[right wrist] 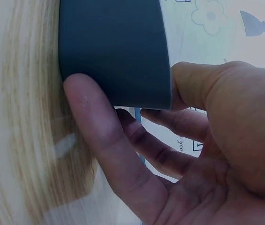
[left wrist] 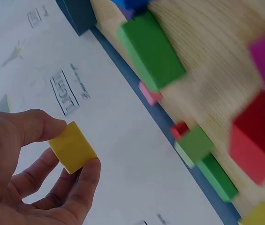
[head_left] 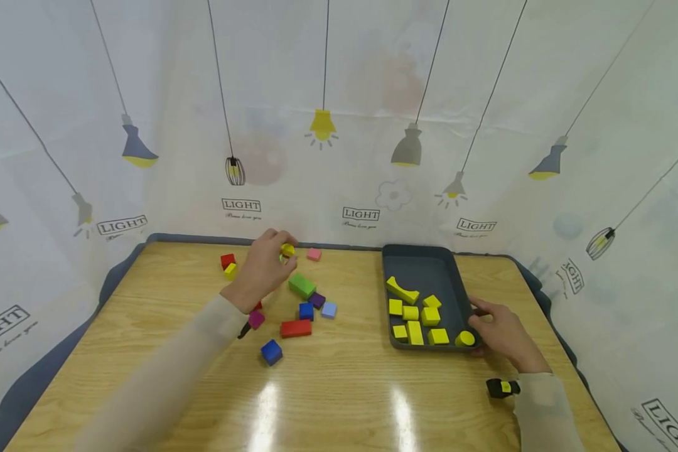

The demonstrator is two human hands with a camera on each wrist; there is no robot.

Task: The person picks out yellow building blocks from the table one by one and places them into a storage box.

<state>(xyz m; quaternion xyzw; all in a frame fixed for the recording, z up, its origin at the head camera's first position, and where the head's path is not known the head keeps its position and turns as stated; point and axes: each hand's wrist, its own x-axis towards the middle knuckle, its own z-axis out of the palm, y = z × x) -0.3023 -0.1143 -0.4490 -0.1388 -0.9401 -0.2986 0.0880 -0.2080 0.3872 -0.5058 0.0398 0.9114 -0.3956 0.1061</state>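
My left hand (head_left: pixel 264 267) is raised over the far left part of the table and pinches a small yellow block (left wrist: pixel 72 147) between thumb and fingertips. My right hand (head_left: pixel 505 333) grips the near right corner of a dark grey tray (head_left: pixel 420 260), its thumb at the rim. In the right wrist view, the fingers (right wrist: pixel 97 124) reach along and below the outer wall of the tray. Several yellow blocks lie in its near half, among them a concave piece (head_left: pixel 402 290) and a cylinder (head_left: pixel 465 339).
Loose blocks lie left of the tray: a long green block (head_left: pixel 302 285), a red block (head_left: pixel 296 328), a blue cube (head_left: pixel 271 353) and a pink block (head_left: pixel 314 254). Another yellow block (head_left: pixel 230 271) sits beside a red one (head_left: pixel 228 260). A printed sheet (head_left: pixel 339 169) stands behind the table.
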